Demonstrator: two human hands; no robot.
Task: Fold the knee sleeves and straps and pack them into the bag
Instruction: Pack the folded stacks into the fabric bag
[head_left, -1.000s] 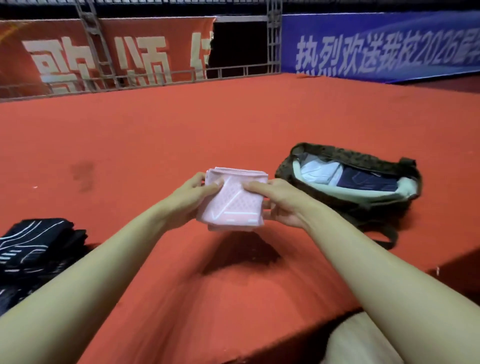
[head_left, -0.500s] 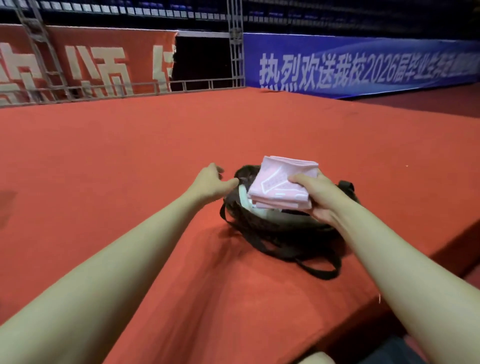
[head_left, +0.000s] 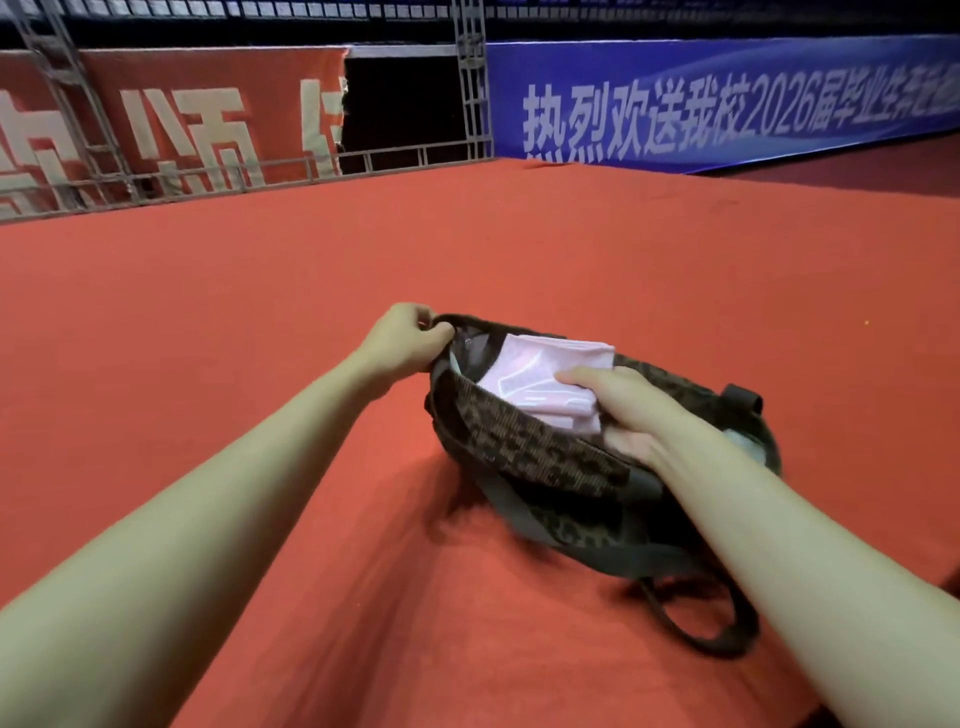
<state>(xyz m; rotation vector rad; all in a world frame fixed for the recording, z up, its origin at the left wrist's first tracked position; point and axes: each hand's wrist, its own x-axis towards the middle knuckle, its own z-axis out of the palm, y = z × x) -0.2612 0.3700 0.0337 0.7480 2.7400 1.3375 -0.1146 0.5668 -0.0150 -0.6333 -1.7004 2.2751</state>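
Note:
A dark brown patterned bag (head_left: 524, 441) lies open on the red carpeted platform (head_left: 260, 364). My left hand (head_left: 402, 338) pinches the bag's left rim and holds the mouth open. My right hand (head_left: 618, 410) grips a folded pink knee sleeve (head_left: 540, 374), which sits partly inside the bag's opening. The bag's dark strap (head_left: 696, 618) loops on the carpet near me. Other contents of the bag are mostly hidden.
The platform's near edge drops off at the lower right. A metal truss (head_left: 472, 78) and railing run along the far edge, with a red banner (head_left: 182, 119) and a blue banner (head_left: 727, 104) behind.
My right hand has carried the pink sleeve from above the bag down into its opening. My left hand let go of the sleeve, reached the bag and took hold of its rim.

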